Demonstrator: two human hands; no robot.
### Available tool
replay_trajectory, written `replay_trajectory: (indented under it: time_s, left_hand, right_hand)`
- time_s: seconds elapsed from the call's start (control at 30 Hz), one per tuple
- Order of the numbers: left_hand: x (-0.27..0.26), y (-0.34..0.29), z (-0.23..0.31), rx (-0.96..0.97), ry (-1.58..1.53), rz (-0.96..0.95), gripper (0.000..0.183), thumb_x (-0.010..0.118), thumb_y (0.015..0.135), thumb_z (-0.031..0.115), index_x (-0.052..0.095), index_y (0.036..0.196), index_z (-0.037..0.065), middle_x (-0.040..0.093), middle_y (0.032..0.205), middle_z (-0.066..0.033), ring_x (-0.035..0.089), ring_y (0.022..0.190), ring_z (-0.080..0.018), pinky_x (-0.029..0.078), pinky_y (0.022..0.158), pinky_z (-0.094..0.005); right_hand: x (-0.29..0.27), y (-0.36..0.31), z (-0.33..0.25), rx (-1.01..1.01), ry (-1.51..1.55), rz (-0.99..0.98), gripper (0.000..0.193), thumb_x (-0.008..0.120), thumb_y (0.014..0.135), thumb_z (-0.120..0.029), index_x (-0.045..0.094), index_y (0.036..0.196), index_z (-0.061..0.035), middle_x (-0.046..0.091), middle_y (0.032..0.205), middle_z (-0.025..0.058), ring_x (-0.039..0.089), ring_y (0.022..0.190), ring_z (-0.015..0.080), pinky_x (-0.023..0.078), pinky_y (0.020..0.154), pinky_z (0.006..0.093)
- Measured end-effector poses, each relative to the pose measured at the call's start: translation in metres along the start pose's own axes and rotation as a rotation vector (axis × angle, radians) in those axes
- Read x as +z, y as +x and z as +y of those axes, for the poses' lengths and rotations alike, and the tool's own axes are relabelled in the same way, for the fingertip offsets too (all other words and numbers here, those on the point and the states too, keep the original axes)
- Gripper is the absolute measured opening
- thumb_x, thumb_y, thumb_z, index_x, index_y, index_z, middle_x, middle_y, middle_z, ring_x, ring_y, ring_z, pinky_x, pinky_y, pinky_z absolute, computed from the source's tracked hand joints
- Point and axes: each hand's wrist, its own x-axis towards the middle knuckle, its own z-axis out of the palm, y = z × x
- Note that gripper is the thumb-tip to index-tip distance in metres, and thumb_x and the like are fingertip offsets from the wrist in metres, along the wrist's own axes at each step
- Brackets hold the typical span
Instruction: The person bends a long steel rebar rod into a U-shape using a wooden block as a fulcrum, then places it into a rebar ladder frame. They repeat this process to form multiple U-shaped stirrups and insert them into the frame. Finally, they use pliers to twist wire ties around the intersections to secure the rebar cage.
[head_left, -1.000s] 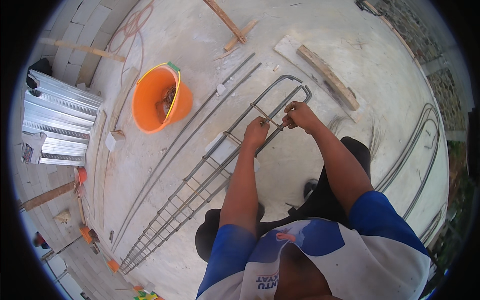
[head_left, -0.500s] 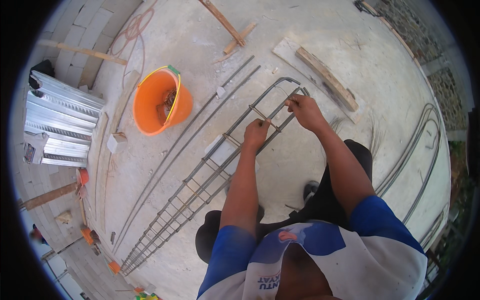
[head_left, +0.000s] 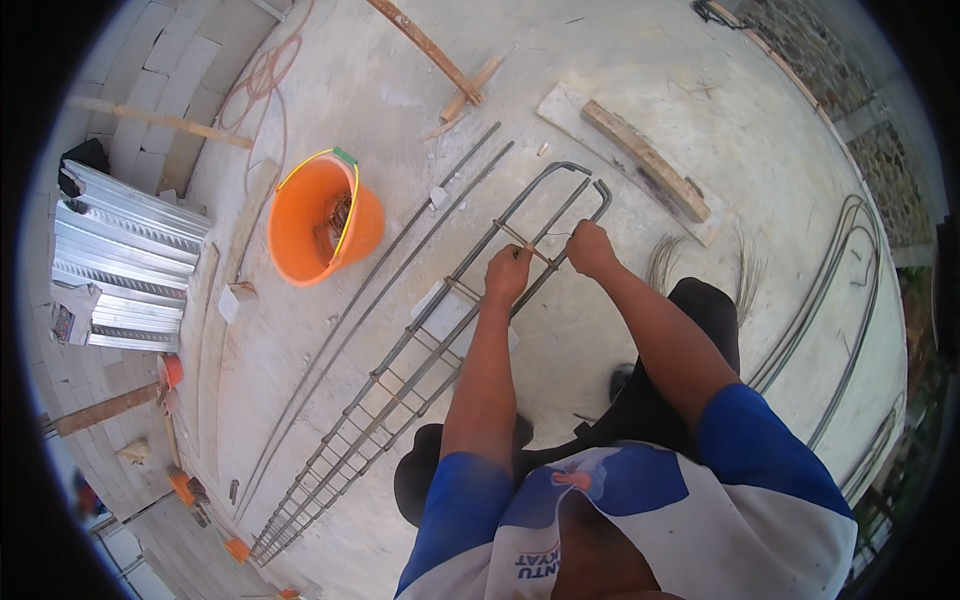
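My left hand (head_left: 508,272) has its fingers curled in at a stirrup (head_left: 543,259) of the rebar cage (head_left: 410,330); can't tell what they grip. My right hand (head_left: 593,248), near the cage's hooked end, is closed on a thin wire (head_left: 557,235). Cage runs diagonally across the floor (head_left: 600,60), over a white block (head_left: 428,303); orange bucket (head_left: 295,235) sits left of it.

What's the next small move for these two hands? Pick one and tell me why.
Probably draw the thin wire around the cross tie with the right hand. That hand appears to pinch the wire, which stretches toward the rebar cage, while the left hand is right at the tie, seemingly well placed to steady it.
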Motion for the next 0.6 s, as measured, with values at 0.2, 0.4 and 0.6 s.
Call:
replay_trajectory:
  time_s: [0.2,0.4,0.6]
  left_hand:
    - [0.004,0.003,0.000,0.048,-0.004,-0.035,0.049,0.051,0.090,0.044,0.064,0.105,-0.001,0.065,0.103,-0.0224,0.060,0.101,-0.0387,0.046,0.086,-0.0435]
    - [0.007,0.006,-0.012,0.090,0.006,-0.010,0.046,0.053,0.090,0.042,0.064,0.103,-0.001,0.065,0.100,-0.0232,0.060,0.098,-0.0391,0.046,0.084,-0.0439]
    - [0.003,0.001,-0.013,0.096,-0.024,0.030,0.041,0.056,0.089,0.038,0.064,0.102,0.000,0.065,0.099,-0.0235,0.060,0.097,-0.0391,0.047,0.082,-0.0434]
  right_hand:
    - [0.048,0.036,0.022,-0.131,0.219,-0.244,0.015,0.050,0.087,-0.009,0.057,0.083,0.0034,0.062,0.069,0.0154,0.063,0.052,0.0224,0.039,0.034,0.0345]
    - [0.047,0.031,-0.006,0.164,0.813,-0.348,0.012,0.047,0.087,-0.004,0.056,0.081,0.0022,0.057,0.071,0.0139,0.060,0.050,0.0221,0.033,0.032,0.0331]
    - [0.002,0.016,-0.032,0.538,1.253,-0.377,0.010,0.049,0.086,-0.002,0.058,0.083,0.0009,0.059,0.079,0.0115,0.060,0.058,0.0191,0.035,0.038,0.0308]
